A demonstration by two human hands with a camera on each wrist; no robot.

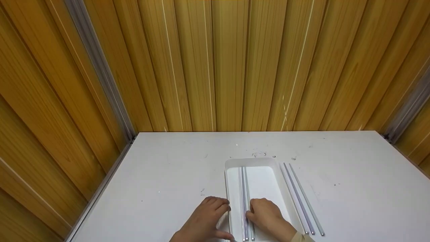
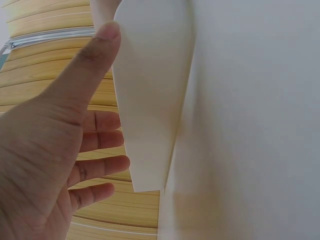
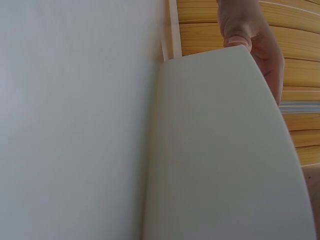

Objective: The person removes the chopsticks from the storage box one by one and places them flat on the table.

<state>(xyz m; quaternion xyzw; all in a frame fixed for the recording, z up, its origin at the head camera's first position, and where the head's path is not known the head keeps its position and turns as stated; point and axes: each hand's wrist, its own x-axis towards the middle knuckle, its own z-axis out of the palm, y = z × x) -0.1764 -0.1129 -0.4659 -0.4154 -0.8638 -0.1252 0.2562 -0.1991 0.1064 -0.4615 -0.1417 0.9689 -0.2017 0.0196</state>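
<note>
Three slim chopsticks (image 1: 243,188) in pink, purple and mint lie side by side along the left of a white tray (image 1: 259,162). Inside the tray, my right hand (image 1: 267,215) has curled fingers and pinches the mint chopstick, the rightmost of the three. At the tray's left side is my left hand (image 1: 206,218), fingertips at the rim and thumb by the near left corner. In the left wrist view its fingers (image 2: 102,165) are nearly straight, with the thumb on the rim. The right wrist view shows the tray's outer wall (image 3: 220,145); my right fingertips are hidden there.
Three more chopsticks (image 1: 304,201) in the same colours lie to the right of the tray on the white table (image 1: 161,188), which has small dark marks. Wood-patterned panels (image 1: 228,67) rise behind the table, with metal posts (image 1: 100,67) at its back corners.
</note>
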